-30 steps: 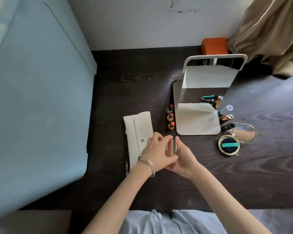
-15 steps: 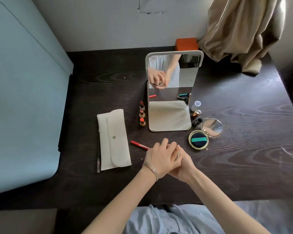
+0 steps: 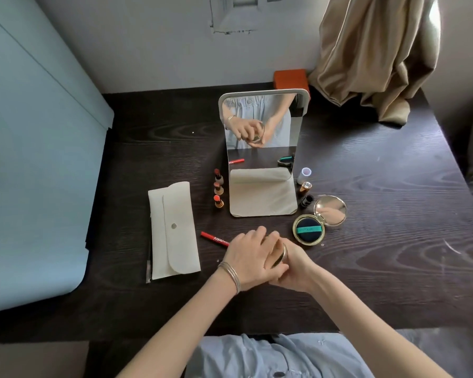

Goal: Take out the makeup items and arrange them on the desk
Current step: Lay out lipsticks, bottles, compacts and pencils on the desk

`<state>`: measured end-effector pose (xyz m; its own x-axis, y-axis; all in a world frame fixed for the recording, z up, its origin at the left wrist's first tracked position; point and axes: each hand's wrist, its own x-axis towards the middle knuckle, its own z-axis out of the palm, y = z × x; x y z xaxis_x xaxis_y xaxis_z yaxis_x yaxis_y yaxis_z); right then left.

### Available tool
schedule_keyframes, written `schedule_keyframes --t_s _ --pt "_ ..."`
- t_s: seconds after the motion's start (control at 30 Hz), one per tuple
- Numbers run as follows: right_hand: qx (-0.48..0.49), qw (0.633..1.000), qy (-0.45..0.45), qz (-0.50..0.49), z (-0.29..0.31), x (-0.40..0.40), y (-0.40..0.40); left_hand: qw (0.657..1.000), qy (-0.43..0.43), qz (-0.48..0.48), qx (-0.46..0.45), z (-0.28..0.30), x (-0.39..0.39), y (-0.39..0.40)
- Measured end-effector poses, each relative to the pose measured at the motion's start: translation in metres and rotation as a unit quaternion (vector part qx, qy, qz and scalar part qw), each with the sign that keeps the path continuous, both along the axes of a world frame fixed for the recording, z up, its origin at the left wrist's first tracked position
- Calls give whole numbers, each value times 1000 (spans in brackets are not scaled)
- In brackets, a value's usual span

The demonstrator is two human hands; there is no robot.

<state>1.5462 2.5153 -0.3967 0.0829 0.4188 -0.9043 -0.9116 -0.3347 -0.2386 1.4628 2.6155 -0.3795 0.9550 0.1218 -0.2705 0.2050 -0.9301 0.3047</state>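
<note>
My left hand [image 3: 253,257] and my right hand [image 3: 294,266] both grip a small round gold compact [image 3: 281,253] held on edge just above the dark desk [image 3: 380,241]. The left hand covers most of it. A cream pouch [image 3: 174,230] lies flat to the left, flap snapped. A red pencil [image 3: 215,238] lies between pouch and hands. Three uncapped lipsticks [image 3: 218,188] stand left of the standing mirror [image 3: 261,148]. An open gold cushion compact [image 3: 309,229] with a dark puff lies right of my hands.
Right of the mirror stand a white cap [image 3: 305,174], a gold cap [image 3: 305,186] and a black cap [image 3: 306,201]. An orange box [image 3: 291,79] and a beige curtain [image 3: 372,55] sit at the desk's back. A light blue panel [image 3: 38,159] borders the left.
The camera view tilted up and shifted, so the mirror now reflects my hands. Both hands stay clasped on the round compact, a little nearer to me and right of the pouch.
</note>
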Motion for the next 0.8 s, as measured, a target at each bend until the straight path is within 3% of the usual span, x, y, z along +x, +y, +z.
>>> schedule_keyframes --t_s 0.17,0.37,0.43,0.5,0.63,0.7,0.8 --pt "24 992 -6 -125 -3 -17 5 982 56 171 53 8 13 -18" --pt "23 990 -95 -100 -6 -31 -2 951 186 243 49 12 18 -27" --pt "27 992 -85 -88 -3 -29 0 971 120 201 44 8 13 -23" --pt "33 995 -39 -86 1 -25 3 995 38 94 -14 6 8 -15" --pt "-4 999 -9 -32 4 -14 4 996 -28 -57 -55 0 -4 3" --pt "-15 1000 -21 -17 6 -16 7 995 -64 -65 -27 -6 -13 7" --pt "-8 995 -45 -91 2 -27 16 995 -91 16 42 -10 -14 1"
